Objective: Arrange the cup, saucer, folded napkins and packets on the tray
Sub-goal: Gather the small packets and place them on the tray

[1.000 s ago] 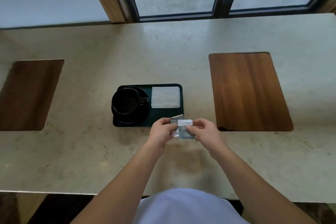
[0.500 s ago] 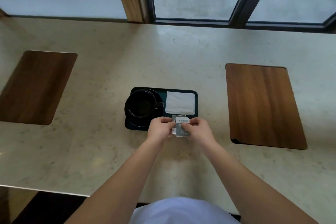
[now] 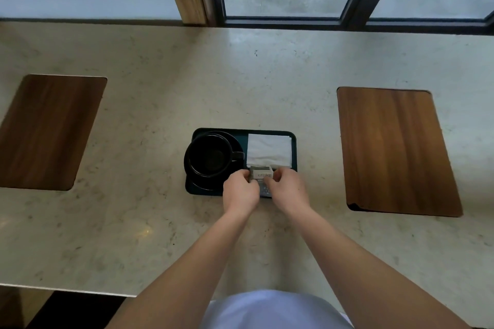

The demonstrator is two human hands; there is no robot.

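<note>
Carried forward, packets (image 3: 261, 175) now over the tray (image 3: 293, 139), pinched between fingers of left hand (image 3: 240, 190) and right hand (image 3: 287, 188), napkins (image 3: 268, 151) just beyond fingertips, likely about to be set down

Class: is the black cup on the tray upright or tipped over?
Upright. The black cup shows its round open mouth facing up, sitting on the black saucer.

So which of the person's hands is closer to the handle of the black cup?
Left. The left hand sits just below the black cup's handle, gripping the small paper packets. The right hand pinches the packets' far side, further from the handle.
</note>
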